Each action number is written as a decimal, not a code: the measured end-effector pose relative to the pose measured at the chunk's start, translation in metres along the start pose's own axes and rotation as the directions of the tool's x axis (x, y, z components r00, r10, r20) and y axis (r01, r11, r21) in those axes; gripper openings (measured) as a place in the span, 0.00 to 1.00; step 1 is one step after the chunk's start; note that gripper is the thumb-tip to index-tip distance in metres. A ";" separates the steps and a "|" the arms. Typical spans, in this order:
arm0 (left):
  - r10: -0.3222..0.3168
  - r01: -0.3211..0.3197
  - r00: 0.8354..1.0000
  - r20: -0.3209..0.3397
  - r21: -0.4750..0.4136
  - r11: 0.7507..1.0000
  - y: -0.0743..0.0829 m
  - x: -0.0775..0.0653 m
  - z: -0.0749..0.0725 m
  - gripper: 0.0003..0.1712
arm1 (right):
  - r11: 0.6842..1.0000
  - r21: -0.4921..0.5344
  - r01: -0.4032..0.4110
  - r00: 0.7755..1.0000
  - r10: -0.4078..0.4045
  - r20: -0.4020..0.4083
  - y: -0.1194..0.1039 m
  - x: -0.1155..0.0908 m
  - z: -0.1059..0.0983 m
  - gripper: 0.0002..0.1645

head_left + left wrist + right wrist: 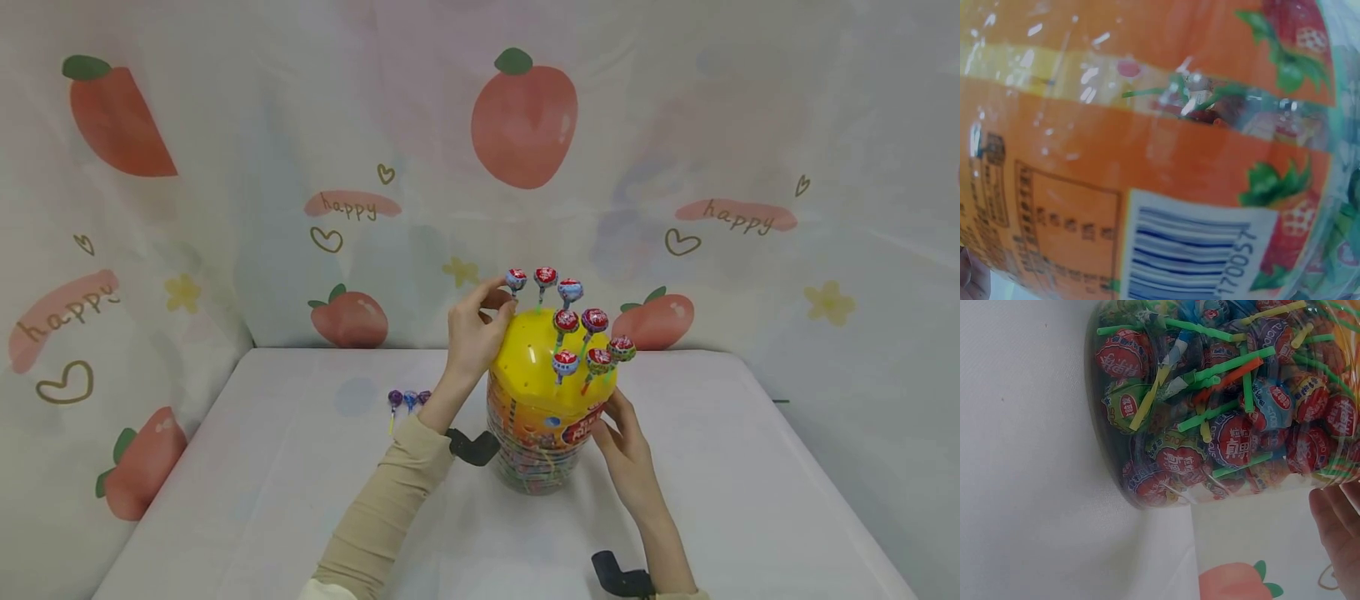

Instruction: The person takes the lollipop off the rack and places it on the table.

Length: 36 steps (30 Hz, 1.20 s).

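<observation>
Pale cloth with printed red fruits is hanging as a backdrop [585, 233], and on it the word "happy" is repeating in handwriting. On the white-covered table [712, 467], a clear jar [534, 471] is standing upright, and its yellow lid [521, 342] is carrying eight upright lollipops [566, 321]. I am seeing the left hand [476, 337] pinching the leftmost of these just under its wrapped head, with thumb and finger close together. The right hand [628, 458] is not grasping; its loosely extended fingers are resting against the right side of the jar. Near the left sleeve [390, 508], three loose lollipops [410, 398] are lying on the table. The orange label [1072, 150] is showing a barcode [1179, 250] with the digits "170057", while the wrappers [1238, 437] inside are bearing the Chinese characters "真果". Smaller label print is looking too blurred for reading.
</observation>
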<state>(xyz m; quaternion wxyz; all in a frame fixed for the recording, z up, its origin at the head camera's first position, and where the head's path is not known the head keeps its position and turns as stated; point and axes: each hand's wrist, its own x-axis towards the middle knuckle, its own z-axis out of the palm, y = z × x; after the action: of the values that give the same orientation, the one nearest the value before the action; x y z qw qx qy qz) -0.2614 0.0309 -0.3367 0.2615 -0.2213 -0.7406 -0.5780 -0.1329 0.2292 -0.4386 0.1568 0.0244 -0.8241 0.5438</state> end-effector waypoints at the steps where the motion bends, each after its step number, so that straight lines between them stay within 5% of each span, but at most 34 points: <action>1: -0.002 0.002 1.000 -0.001 0.001 1.000 0.000 0.000 0.000 0.17 | 1.000 -0.003 -0.001 1.000 0.001 -0.001 0.000 0.000 0.000 0.34; 22: 0.003 -0.003 1.000 -0.027 -0.001 1.000 0.000 -0.002 0.002 0.17 | 0.999 -0.042 -0.029 1.000 0.028 -0.014 0.000 0.001 0.000 0.35; 30: 0.103 -0.102 0.993 -0.052 0.024 0.994 0.015 0.008 0.005 0.16 | 0.999 -0.047 -0.026 1.000 0.026 -0.014 0.000 0.000 0.000 0.35; 36: 0.037 -0.039 0.997 -0.062 -0.025 0.999 0.019 0.008 0.000 0.17 | 0.999 -0.035 -0.009 1.000 0.008 -0.004 0.000 0.001 0.000 0.35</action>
<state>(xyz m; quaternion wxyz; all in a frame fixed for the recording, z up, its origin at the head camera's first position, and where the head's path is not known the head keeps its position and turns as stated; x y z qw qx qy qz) -0.2552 0.0360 -0.3173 0.2922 -0.2209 -0.7203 -0.5891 -0.1337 0.2289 -0.4381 0.1564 0.0172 -0.8332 0.5302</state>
